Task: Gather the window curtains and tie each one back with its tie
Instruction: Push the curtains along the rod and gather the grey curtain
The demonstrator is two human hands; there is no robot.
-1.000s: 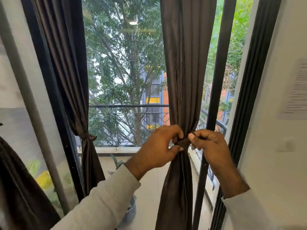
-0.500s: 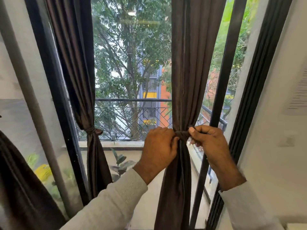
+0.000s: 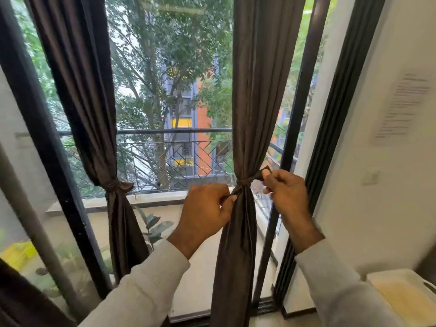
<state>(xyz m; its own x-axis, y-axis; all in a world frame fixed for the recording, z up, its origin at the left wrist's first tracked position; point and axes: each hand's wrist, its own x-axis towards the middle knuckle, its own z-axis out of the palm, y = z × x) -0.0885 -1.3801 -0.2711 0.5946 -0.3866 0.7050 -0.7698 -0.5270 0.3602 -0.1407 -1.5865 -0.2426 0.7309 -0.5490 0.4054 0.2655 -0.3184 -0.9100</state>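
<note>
At the curtain (image 3: 250, 114) — each hand (image 3: 207, 208) pinches a tie (image 3: 245, 184) end.

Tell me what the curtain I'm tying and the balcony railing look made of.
Curtain: woven fabric, dark brown with a faint sheen, judging by its soft folds. Balcony railing: probably painted metal, dark and smooth, with thin straight bars.

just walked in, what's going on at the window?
A person is tying back the right curtain. The left hand and right hand each pinch one end of its tie, which is cinched around the gathered fabric; the ends point outward to either side. The left curtain is already gathered and knotted.
</note>
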